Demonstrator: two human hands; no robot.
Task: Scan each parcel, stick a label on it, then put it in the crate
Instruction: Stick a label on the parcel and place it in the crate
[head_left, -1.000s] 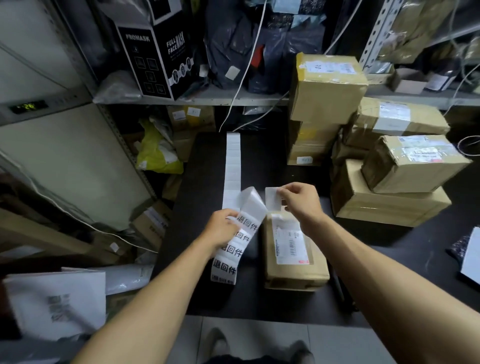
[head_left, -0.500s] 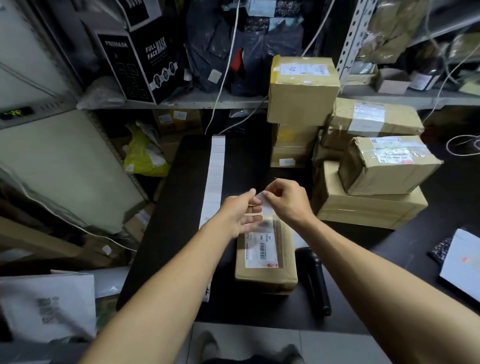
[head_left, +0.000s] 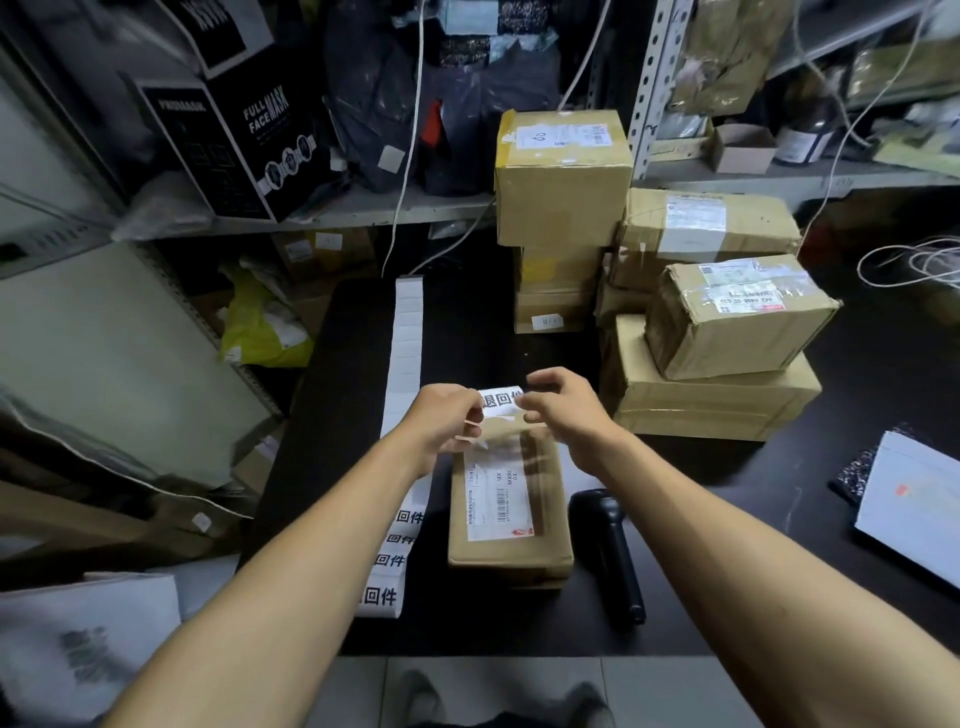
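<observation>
- The label, a small white sticker with black printed characters, sits at the centre of the frame, held between both hands just above the far end of the parcel.
- It looks thin, light and floppy, and its adhesive side is likely to cling to skin or fold on itself; the edges are the sensible place to hold it, keeping it taut.
- The left hand pinches the label's left edge between thumb and fingers; the right hand pinches its right edge, fingers curled.
- The parcel, a small brown box wrapped in tape with a shipping slip on top, lies flat on the dark table below the hands; it appears stiff and light enough for one hand to grasp by its long sides.
- A label strip runs up the table left of the parcel.
- A black scanner lies just right of the parcel.
- Stacked parcels fill the upper right.
- No crate is identifiable.
</observation>
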